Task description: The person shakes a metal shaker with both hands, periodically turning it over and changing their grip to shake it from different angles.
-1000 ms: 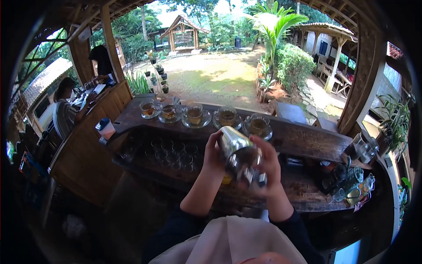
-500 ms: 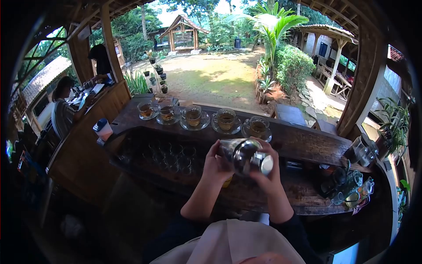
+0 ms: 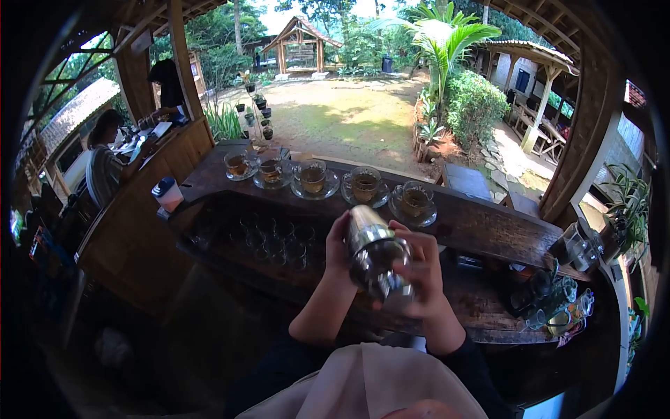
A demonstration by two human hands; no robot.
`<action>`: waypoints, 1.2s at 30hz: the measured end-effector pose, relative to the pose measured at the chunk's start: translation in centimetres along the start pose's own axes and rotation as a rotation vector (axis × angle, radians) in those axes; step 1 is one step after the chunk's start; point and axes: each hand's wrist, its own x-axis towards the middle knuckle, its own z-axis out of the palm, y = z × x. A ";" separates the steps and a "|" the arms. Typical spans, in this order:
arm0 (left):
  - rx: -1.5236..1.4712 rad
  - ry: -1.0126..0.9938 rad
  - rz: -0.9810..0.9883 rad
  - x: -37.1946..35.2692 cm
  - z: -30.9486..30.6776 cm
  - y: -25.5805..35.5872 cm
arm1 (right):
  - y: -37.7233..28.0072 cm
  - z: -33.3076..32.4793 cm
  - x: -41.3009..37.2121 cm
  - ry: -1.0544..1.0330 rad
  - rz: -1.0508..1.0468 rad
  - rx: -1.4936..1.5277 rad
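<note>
A shiny metal shaker (image 3: 371, 244) is held above the dark wooden counter (image 3: 481, 230), tilted with its narrow end toward the far side. My left hand (image 3: 340, 244) is wrapped round its left side. On the right side, my right hand (image 3: 421, 269) has its fingers bent against the metal, slightly blurred by motion. Just beyond stand several glass cups of amber drink on saucers, among them a cup (image 3: 415, 200) near my right hand and another cup (image 3: 364, 185) beyond the shaker.
Empty glass cups (image 3: 279, 241) stand in the lower counter section. At the right are glass jugs (image 3: 558, 300) and a jar (image 3: 581, 248). A white tumbler with a dark lid (image 3: 167, 195) sits at the left end. Two people (image 3: 105, 157) are at a side counter.
The shaker has turned from lying sideways to pointing away, its capped end now nearer me. My right hand has shifted with it. The view has moved slightly.
</note>
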 end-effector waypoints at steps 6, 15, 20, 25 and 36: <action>-0.076 -0.740 -0.090 -2.5 1.3 -2.1 | -2.7 3.4 -2.4 -0.019 -0.757 -0.210; -0.102 -0.320 -0.316 -1.2 -0.6 -1.8 | -4.9 0.7 0.5 0.066 -0.183 -0.233; 0.057 -1.058 -0.011 -2.0 1.5 -3.3 | -5.9 3.0 -0.1 0.050 -0.853 -0.290; -0.129 -0.107 -0.047 -0.9 -3.9 -4.2 | -2.0 2.0 1.1 0.153 0.120 -0.227; -0.135 -0.651 0.037 -5.5 3.0 -2.9 | -5.4 4.2 -0.4 0.047 -0.804 -0.077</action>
